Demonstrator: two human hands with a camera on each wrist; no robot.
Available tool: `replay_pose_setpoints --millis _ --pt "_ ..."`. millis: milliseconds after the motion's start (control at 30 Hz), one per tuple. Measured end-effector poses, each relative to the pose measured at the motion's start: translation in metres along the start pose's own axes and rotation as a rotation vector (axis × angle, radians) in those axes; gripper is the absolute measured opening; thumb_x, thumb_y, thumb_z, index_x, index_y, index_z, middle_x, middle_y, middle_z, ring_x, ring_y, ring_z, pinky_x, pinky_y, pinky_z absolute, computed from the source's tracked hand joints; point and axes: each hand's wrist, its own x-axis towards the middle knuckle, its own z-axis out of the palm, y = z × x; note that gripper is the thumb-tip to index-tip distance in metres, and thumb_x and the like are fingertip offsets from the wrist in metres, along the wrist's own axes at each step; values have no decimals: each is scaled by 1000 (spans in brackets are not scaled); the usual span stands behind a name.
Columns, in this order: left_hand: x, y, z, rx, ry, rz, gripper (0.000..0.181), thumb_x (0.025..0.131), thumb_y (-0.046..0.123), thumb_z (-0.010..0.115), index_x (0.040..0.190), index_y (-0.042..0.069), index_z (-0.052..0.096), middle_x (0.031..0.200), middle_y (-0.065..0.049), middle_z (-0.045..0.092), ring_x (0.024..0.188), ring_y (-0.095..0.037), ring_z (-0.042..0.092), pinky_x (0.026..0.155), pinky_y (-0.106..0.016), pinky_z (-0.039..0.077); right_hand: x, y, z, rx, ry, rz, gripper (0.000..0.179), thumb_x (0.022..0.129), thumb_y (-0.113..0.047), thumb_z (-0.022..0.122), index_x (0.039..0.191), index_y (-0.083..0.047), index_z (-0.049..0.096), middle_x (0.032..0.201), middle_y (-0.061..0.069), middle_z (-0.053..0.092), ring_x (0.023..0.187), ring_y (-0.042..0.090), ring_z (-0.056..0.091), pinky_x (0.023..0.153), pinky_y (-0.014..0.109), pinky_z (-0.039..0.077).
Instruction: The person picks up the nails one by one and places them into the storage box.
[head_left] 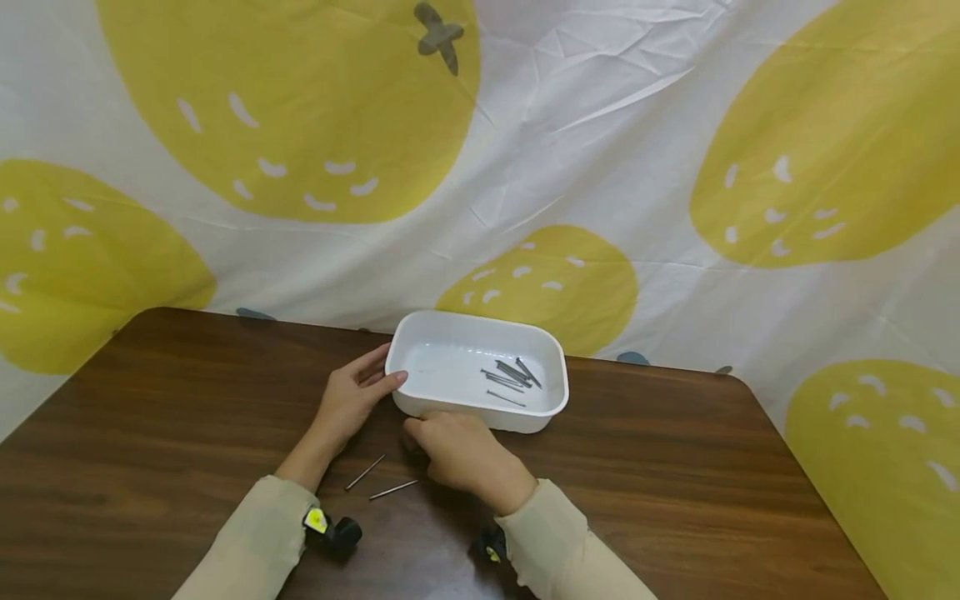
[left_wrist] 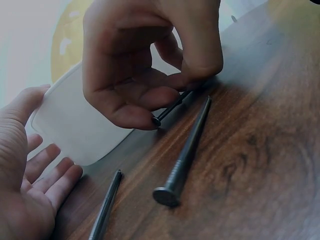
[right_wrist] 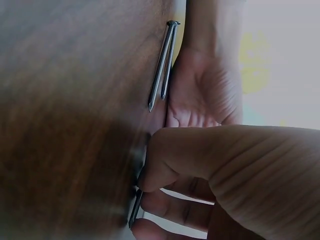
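Note:
At its left end, a white tray [head_left: 480,412] is gripped by my left hand [head_left: 352,396], the thumb over the rim and the other fingers along the outer wall. My right hand [head_left: 465,454] is low over the table in front of the tray. Between its thumb and fingers it pinches a dark nail [left_wrist: 172,107], close over the wood. Two more nails lie on the table between my forearms, a near one [left_wrist: 182,155] with a broad flat head and another [left_wrist: 106,205] beside it. Inside the tray, several nails [head_left: 513,375] lie loosely grouped towards the right.
The dark wooden table [head_left: 675,467] extends on both sides of the tray. A white cloth [head_left: 600,167] with big yellow fruit shapes hangs right behind the table's back edge. Small black cameras [head_left: 341,537] are strapped at both wrists.

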Motion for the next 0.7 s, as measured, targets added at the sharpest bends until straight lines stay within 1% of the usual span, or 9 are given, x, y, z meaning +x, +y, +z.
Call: replay_pose_setpoints --millis 233,367,500,600,700 --pt "0 0 0 -7 -4 -4 63 95 23 73 150 7 48 150 -18 54 136 -31 55 93 -8 50 1 3 0 9 -19 -12 29 73 -5 81 90 -23 66 84 -10 60 71 8 57 59 24 46" --pt "0 0 0 -12 -3 -4 62 95 23 72 150 7 48 150 -18 54 137 -31 55 94 -8 50 2 5 0 17 -15 -22 29 72 -3 80 88 -23 66 81 -11 58 68 7 53 58 23 44" --pt "0 0 0 -11 0 -9 62 95 22 72 150 6 48 150 -18 53 137 -31 55 95 -9 50 1 6 -3 28 -7 -41 28 71 -3 79 86 -23 67 79 -12 59 66 6 52 57 22 43" --pt "0 0 0 -3 2 -13 63 95 23 72 150 6 48 150 -19 53 137 -31 55 95 -9 50 -1 8 -9 72 -8 -63 27 71 -3 78 88 -23 69 78 -11 61 67 6 53 58 21 44" --pt "-1 0 1 10 6 -14 63 95 25 72 150 7 48 149 -19 54 136 -32 55 96 -12 51 -4 11 -18 163 -16 -69 28 72 -3 75 92 -22 71 80 -11 62 71 5 55 61 21 45"
